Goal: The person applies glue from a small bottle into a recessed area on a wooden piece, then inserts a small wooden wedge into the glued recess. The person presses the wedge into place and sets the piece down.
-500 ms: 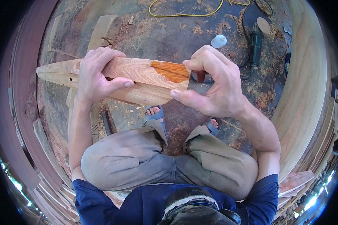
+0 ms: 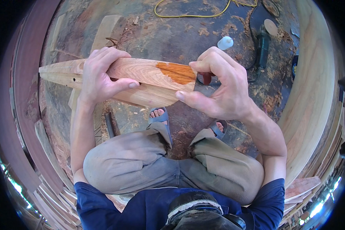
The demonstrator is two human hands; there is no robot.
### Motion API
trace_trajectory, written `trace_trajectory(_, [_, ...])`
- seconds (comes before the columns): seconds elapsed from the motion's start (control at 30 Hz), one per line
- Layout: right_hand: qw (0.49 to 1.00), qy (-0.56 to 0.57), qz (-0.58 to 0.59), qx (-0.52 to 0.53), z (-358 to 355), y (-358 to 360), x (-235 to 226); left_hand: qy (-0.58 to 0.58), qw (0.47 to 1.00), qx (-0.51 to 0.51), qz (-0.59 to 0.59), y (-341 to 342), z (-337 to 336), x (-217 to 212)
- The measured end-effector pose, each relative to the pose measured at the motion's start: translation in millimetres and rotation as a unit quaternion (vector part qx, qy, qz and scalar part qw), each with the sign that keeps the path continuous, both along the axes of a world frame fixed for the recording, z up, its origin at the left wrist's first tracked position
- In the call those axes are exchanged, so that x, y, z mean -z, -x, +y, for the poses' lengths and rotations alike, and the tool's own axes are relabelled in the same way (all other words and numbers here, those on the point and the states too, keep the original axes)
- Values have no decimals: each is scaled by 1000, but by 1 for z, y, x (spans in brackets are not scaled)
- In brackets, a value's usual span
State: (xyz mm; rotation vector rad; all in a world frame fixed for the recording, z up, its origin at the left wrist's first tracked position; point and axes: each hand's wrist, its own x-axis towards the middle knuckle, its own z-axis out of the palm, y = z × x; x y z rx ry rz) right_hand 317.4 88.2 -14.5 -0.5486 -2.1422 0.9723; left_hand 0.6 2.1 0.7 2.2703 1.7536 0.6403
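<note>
Although the whole view, floor included, sits slightly farther right than it did half a second ago, we see hardly any change in the hands, and we judge the shift to be a small movement of the head. Between them, above the grey-blue open-toed sandals, we find the long, tapering pale-brown wooden piece, split lengthwise by a dark slit; we cannot tell whether it is one part or two. Its narrow end points left. The left hand keeps its grip around the middle, fingers over the far edge and thumb lying near the slit. The right hand spans the broad end, index fingertip at the far corner and thumb tip against the near half, pinching the wood between them. Beside that index finger, the glossy orange-brown patch shows the same outline as before, so for the work in hand we read this as a steady hold, with no visible progress across the surface. Beyond the right hand, we see the small white plastic bottle and the dark-green angle grinder with a round tan disc on the floor.
</note>
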Motion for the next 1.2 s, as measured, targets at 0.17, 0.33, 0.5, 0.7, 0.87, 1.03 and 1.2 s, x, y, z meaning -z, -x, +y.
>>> trace_trajectory(0.17, [1000,-9,8,-6,1,1,0,4,1000,1,-3,0,-1,1])
trace_trajectory(0.33, [1000,-5,3,-9,1,0,0,4,1000,-1,0,1,-2,2])
trace_trajectory(0.5, [1000,-4,4,-13,2,0,0,3,1000,-5,5,1,-2,2])
trace_trajectory(0.7, [1000,-3,6,-15,2,0,1,3,1000,-6,2,1,-2,2])
trace_trajectory(0.87, [1000,-6,11,-12,3,1,3,5,1000,-6,5,1,-1,1])
trace_trajectory(1.03, [1000,-4,12,-14,3,1,2,13,1000,-8,2,0,-1,0])
trace_trajectory(1.2, [1000,-1,16,-13,3,2,2,16,1000,-8,4,1,-1,0])
